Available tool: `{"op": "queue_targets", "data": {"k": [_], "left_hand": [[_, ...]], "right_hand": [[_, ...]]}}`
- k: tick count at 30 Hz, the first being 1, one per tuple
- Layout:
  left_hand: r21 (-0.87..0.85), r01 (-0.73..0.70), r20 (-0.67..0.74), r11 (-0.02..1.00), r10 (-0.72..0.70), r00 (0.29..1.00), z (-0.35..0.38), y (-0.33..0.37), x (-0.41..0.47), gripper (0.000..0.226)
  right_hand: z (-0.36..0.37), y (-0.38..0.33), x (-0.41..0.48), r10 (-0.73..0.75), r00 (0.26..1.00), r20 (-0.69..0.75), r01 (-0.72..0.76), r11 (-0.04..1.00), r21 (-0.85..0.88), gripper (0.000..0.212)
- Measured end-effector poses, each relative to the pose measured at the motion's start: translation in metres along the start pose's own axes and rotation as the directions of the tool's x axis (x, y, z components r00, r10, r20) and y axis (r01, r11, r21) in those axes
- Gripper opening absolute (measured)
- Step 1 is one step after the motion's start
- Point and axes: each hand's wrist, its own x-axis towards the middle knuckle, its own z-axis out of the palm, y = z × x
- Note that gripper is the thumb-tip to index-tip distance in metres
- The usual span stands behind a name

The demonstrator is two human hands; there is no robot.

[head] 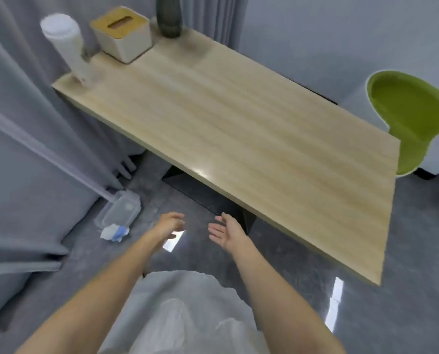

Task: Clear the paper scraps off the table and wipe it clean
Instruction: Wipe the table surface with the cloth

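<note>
The light wooden table point(238, 139) runs from upper left to lower right, and no paper scraps show on its top. My left hand point(171, 223) and my right hand point(224, 231) hover side by side over the dark floor in front of the table's near edge. Both have relaxed, spread fingers and hold nothing. The right palm faces left toward the other hand. A clear plastic dustpan point(120, 209) on a long handle stands on the floor at the left. White and blue paper scraps point(115, 232) lie at its mouth.
On the table's far end stand a white cylinder point(67, 49), a tissue box with a wooden lid point(122, 34) and a dark vase point(169, 16). A green chair point(412, 116) sits at the right. Grey curtains hang on the left. The floor is glossy grey.
</note>
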Motion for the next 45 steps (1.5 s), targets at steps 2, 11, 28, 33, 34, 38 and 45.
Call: {"op": "queue_targets", "data": {"k": [2, 11, 28, 33, 34, 38, 45], "left_hand": [[-0.103, 0.022, -0.035, 0.994, -0.026, 0.999, -0.044, -0.009, 0.005, 0.025], [-0.362, 0.066, -0.199, 0.930, -0.146, 0.969, -0.222, -0.058, 0.044, 0.028], [-0.728, 0.091, -0.346, 0.679, -0.478, 0.807, -0.272, -0.272, 0.307, 0.025], [-0.766, 0.025, -0.422, 0.643, -0.531, 0.735, -0.268, -0.329, 0.392, 0.048], [-0.750, 0.016, -0.446, 0.662, -0.523, 0.726, -0.268, -0.341, 0.407, 0.050], [-0.709, 0.018, -0.486, 0.705, -0.507, 0.712, -0.274, -0.377, 0.465, 0.031], [-0.677, 0.123, -0.375, 0.726, -0.484, 0.791, -0.276, -0.418, 0.511, 0.040]], "right_hand": [[0.046, 0.003, 0.010, 0.012, 1.000, 0.009, -0.011, 0.996, -0.087, 0.038], [0.226, 0.054, 0.074, 0.080, 0.997, 0.000, -0.077, 0.953, -0.294, 0.014], [0.313, 0.195, 0.401, 0.116, 0.993, 0.010, -0.055, 0.545, -0.837, 0.012], [0.320, 0.242, 0.506, 0.147, 0.988, 0.047, -0.010, 0.363, -0.932, 0.014], [0.321, 0.250, 0.527, 0.161, 0.986, 0.037, -0.022, 0.354, -0.935, 0.010], [0.326, 0.284, 0.588, 0.228, 0.974, 0.014, -0.075, 0.376, -0.924, 0.022], [0.320, 0.315, 0.617, 0.271, 0.963, 0.007, -0.102, 0.384, -0.918, 0.041]]}}
